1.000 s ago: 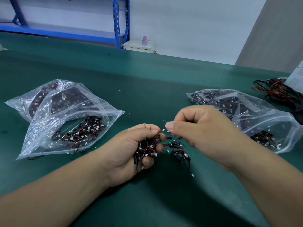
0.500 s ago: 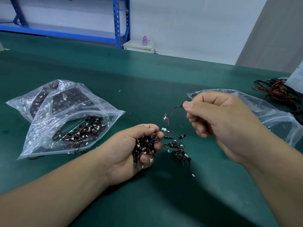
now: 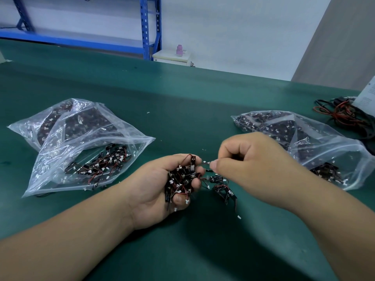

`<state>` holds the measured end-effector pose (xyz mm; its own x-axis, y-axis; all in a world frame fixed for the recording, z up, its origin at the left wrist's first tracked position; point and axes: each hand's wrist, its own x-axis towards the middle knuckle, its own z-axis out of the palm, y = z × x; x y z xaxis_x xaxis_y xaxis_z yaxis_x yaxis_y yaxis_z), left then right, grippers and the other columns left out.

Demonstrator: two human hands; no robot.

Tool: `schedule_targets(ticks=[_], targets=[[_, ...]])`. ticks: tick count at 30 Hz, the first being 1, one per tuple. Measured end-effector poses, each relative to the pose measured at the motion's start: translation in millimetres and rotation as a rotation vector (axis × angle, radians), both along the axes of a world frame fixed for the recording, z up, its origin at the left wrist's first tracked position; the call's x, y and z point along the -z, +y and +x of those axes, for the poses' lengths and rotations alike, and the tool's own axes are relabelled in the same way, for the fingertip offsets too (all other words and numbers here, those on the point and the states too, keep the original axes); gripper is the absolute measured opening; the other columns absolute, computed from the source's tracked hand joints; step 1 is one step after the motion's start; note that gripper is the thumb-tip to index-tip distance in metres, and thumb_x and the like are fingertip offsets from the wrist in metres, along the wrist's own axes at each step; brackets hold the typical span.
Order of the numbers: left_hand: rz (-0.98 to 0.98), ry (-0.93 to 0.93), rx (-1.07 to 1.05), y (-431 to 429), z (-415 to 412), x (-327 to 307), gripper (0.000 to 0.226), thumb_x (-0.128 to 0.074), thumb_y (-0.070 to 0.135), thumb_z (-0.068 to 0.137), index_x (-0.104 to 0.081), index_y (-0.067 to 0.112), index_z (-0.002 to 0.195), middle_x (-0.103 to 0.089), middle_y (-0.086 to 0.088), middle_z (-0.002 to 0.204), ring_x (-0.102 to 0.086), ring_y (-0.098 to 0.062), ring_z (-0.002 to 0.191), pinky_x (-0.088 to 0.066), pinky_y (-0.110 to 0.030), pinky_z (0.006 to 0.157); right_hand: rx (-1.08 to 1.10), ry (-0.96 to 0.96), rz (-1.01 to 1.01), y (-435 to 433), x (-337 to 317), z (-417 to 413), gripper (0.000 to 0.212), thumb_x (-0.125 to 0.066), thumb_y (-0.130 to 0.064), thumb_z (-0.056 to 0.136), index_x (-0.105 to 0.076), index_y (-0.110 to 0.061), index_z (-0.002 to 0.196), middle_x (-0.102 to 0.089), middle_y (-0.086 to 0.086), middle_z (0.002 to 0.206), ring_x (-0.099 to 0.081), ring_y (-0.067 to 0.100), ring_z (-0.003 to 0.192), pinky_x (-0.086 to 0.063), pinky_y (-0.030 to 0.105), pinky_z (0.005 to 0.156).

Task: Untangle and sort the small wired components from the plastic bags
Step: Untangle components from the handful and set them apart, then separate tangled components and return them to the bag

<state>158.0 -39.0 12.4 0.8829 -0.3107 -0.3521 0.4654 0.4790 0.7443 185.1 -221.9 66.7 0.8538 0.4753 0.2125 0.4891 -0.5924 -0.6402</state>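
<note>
Green mat (image 3: 182, 98), blue shelving (image 3: 145, 27) behind; left grip (image 3: 160, 189) clutches tangle (image 3: 180, 181), right grip (image 3: 253, 165) pinches wire (image 3: 206, 162).

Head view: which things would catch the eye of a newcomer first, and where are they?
In the middle, the left hand grips a tangled bunch of small wired parts, and the right hand pinches one wire at its edge. On the green table lie clear plastic bags of such parts: the left bags and the right bags.
</note>
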Motion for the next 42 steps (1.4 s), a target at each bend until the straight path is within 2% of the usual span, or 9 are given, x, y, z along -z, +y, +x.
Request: schedule_targets(ticks=[13,15,20,24,27,30,33,35,42], targets=[[-0.113,0.021,0.039,5,2,2,0.014,-0.067,0.031,0.078,-0.068,0.018,0.081,-0.061,0.000,0.080,-0.056,-0.012,0.060,-0.031,-0.017,0.033,0.007,0.328,0.492,-4,-7,8,0.027,-0.069,-0.033,0.073,-0.059,-0.018,0.053,-0.051,0.000,0.051,-0.040,0.013,0.045,-0.032,0.022,0.044],[-0.154,0.016,0.040,8,2,2,0.016,-0.069,0.033,0.078,-0.067,0.018,0.077,-0.058,0.002,0.077,-0.053,-0.012,0.059,-0.029,-0.017,0.034,0.061,0.181,0.372,-9,-3,13,0.037,-0.074,-0.041,0.078,-0.060,-0.014,0.058,-0.049,-0.003,0.051,-0.038,0.010,0.044,-0.032,0.020,0.043],[-0.292,0.001,0.038,13,3,3,0.028,-0.069,0.043,0.078,-0.057,0.018,0.076,-0.050,0.004,0.072,-0.048,-0.010,0.057,-0.029,-0.015,0.032,0.083,-0.053,-0.558,-16,11,19,0.039,-0.057,-0.065,0.081,-0.063,-0.027,0.080,-0.061,-0.008,0.071,-0.058,0.010,0.066,-0.053,0.034,0.065],[-0.326,-0.005,0.019,16,5,5,0.029,-0.068,0.044,0.078,-0.055,0.018,0.075,-0.048,0.005,0.070,-0.047,-0.009,0.054,-0.028,-0.016,0.031,0.068,0.031,-0.590,-15,17,19,0.070,-0.046,-0.082,0.070,-0.049,-0.040,0.127,-0.051,-0.010,0.122,-0.052,0.015,0.115,-0.046,0.037,0.099],[-0.342,-0.012,0.016,16,4,5,0.028,-0.068,0.043,0.079,-0.056,0.018,0.075,-0.047,0.006,0.071,-0.046,-0.008,0.054,-0.028,-0.016,0.031,-0.024,0.087,-0.627,-8,33,12,0.109,-0.033,-0.094,0.051,-0.005,-0.052,0.148,-0.009,-0.014,0.161,-0.016,0.021,0.149,-0.023,0.047,0.121],[-0.345,-0.002,0.006,16,4,5,0.027,-0.068,0.042,0.079,-0.057,0.018,0.074,-0.048,0.005,0.071,-0.046,-0.009,0.054,-0.028,-0.016,0.031,0.010,0.032,-0.623,10,68,4,0.092,-0.030,-0.089,0.072,0.000,-0.052,0.151,0.008,-0.012,0.166,0.004,0.023,0.154,-0.001,0.053,0.123],[-0.333,0.007,-0.001,15,4,4,0.027,-0.066,0.041,0.080,-0.058,0.017,0.073,-0.048,0.005,0.070,-0.046,-0.009,0.054,-0.028,-0.016,0.031,0.090,-0.136,-0.520,18,86,7,0.056,-0.032,-0.072,0.090,-0.039,-0.046,0.139,-0.032,-0.009,0.153,-0.024,0.023,0.144,-0.020,0.046,0.117],[-0.330,0.012,-0.005,15,4,4,0.026,-0.066,0.041,0.081,-0.058,0.018,0.072,-0.048,0.005,0.070,-0.046,-0.009,0.054,-0.027,-0.017,0.031,0.131,-0.256,-0.435,18,89,15,0.033,-0.043,-0.061,0.094,-0.053,-0.036,0.113,-0.047,-0.012,0.120,-0.042,0.020,0.117,-0.035,0.036,0.094],[-0.314,0.026,-0.002,14,3,3,0.023,-0.068,0.039,0.079,-0.059,0.019,0.072,-0.049,0.006,0.070,-0.046,-0.009,0.053,-0.026,-0.016,0.031,0.160,-0.321,-0.557,3,78,32,0.031,-0.038,-0.049,0.101,-0.038,-0.026,0.081,-0.042,-0.007,0.075,-0.047,0.023,0.076,-0.034,0.036,0.061]])
